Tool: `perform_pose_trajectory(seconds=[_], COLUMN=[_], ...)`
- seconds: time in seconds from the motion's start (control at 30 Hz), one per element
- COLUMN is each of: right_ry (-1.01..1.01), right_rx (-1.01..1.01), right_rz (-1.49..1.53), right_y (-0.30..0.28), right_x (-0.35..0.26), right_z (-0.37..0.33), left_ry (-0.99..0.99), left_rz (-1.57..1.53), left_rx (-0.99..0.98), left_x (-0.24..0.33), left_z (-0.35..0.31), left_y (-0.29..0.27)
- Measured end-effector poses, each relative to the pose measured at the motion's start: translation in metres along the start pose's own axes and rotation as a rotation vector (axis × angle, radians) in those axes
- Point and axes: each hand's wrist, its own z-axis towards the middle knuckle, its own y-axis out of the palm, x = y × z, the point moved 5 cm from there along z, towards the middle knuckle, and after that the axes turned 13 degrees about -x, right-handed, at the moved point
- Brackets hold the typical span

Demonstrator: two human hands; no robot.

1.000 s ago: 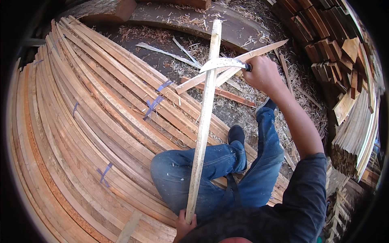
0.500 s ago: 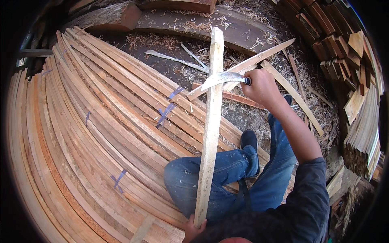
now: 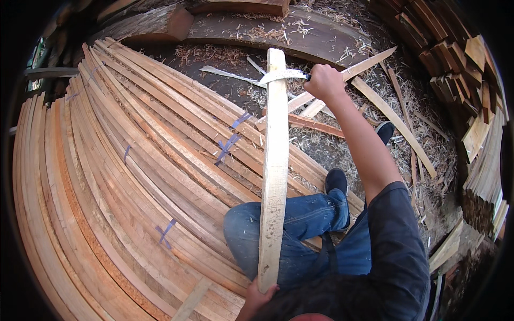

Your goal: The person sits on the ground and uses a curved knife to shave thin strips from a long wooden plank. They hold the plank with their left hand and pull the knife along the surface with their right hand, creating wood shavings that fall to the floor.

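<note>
"What had shifted over that second?"

"The right hand (image 3: 324,81) had carried the metal blade (image 3: 282,75) up the pale wooden slat (image 3: 274,166), from a spot a little below the top end to right at the top end, where the blade lay across it."

"And the slat itself?"

"It had swung from a lean toward the right to nearly upright in the view. The left hand (image 3: 256,299) at its lower end showed more fingers than before. The person's knee (image 3: 241,230) had come nearer the middle."
</note>
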Motion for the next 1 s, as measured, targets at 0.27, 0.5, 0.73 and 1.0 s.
perform_pose_trajectory(seconds=[0.27, 0.5, 0.73, 1.0], right_ry=[0.019, 0.341, -0.242, -0.307], right_rx=[-0.017, -0.343, -0.147, -0.184], right_rz=[0.134, 0.949, 0.375, -0.043], right_y=[-0.011, 0.112, 0.089, 0.061], right_x=[0.027, 0.074, -0.006, -0.013], right_z=[-0.044, -0.109, -0.229, -0.193], left_ry=[0.087, 0.053, 0.027, 0.050], left_rz=[0.247, 0.091, 0.043, 0.049], left_rx=[0.018, -0.083, -0.111, -0.049], left_x=[-0.001, -0.011, 0.000, -0.001], left_z=[0.001, 0.006, 0.004, 0.004], left_y=[-0.006, -0.012, -0.006, -0.001])
